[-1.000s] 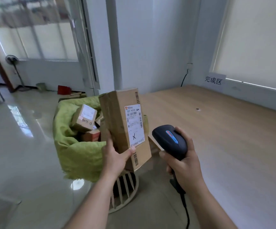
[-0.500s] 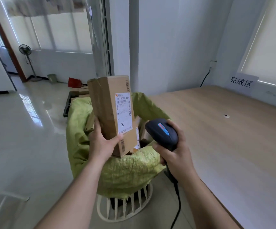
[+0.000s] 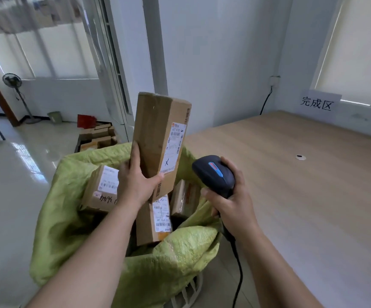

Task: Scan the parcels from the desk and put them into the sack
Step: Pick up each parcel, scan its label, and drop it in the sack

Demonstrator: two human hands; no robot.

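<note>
From the head camera, the left hand (image 3: 133,185) gripped a tall cardboard parcel (image 3: 158,138) near its lower end, fingers (image 3: 135,155) stretched up its left side and thumb curled across the labelled face, holding it upright above the open green sack (image 3: 69,218). Other boxes (image 3: 101,188) lay inside the sack. The right hand (image 3: 235,203) was wrapped tightly round a black barcode scanner (image 3: 214,174), just beside the parcel, near the bare wooden tabletop (image 3: 302,185).
</note>
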